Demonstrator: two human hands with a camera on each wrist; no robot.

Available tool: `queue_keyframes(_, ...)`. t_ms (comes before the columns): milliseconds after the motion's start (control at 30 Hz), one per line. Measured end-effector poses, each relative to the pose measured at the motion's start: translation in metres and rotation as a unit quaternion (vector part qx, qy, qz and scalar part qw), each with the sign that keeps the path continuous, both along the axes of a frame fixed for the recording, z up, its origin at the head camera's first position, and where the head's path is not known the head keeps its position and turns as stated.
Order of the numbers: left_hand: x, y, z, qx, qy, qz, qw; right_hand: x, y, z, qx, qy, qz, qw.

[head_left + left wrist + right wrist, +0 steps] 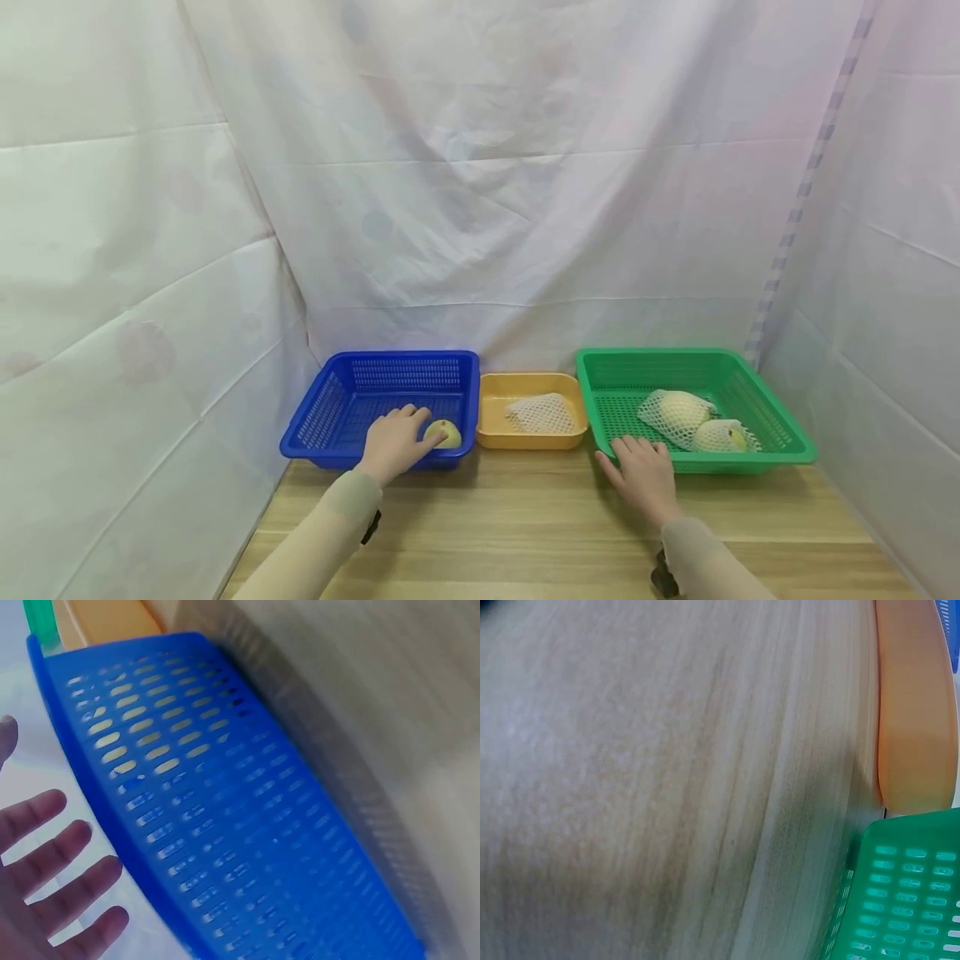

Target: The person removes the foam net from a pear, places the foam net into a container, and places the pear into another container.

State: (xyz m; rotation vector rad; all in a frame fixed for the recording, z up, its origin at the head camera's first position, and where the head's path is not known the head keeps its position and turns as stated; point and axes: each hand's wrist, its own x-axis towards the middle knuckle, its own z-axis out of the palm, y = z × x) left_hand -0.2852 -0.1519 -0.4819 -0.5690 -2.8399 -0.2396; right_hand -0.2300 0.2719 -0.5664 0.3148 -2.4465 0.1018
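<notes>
My left hand (pixel 393 446) hovers over the front of the blue basket (pixel 307 417), its thumb right beside a round yellow-green fruit (pixel 444 434) at the basket's front right corner. In the left wrist view its fingers (pixel 64 904) are spread and relaxed above the rim, and the fruit shows only through the slots. My right hand (pixel 641 475) is at the near rim of the green basket (pixel 772 417), fingers loosely extended over that rim. Two similar fruits, a rear one (pixel 684 411) and a front one (pixel 722 436), lie there in white foam nets. The right wrist view shows no hand.
Between the baskets stands a small orange tray (pixel 491 417) holding white foam netting (pixel 542 412). All three containers stand on a wooden table (pixel 525 517). White cloth (pixel 480 208) hangs behind and along both sides.
</notes>
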Motion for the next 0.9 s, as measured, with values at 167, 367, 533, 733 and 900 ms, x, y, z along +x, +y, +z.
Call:
queue_keyframes(167,0.007,-0.003,-0.013,-0.006,0.030,-0.007,0.9995,0.000,0.000,0.000,-0.001,-0.006,-0.002,1.000)
queue_keyframes(367,0.016,-0.002,-0.026,-0.025,0.054,-0.019,0.9981,-0.001,0.001,-0.001,-0.008,-0.005,-0.003,1.000)
queue_keyframes(533,0.021,0.000,-0.036,-0.030,0.059,-0.019,0.9976,-0.001,0.002,-0.003,-0.013,-0.004,-0.002,1.000)
queue_keyframes(733,0.018,-0.001,-0.053,-0.048,0.067,-0.011,0.9965,-0.001,0.002,-0.003,-0.013,0.004,0.006,1.000)
queue_keyframes(900,0.017,-0.002,-0.062,-0.041,0.077,-0.008,0.9962,-0.002,0.002,-0.003,-0.009,0.010,0.010,1.000)
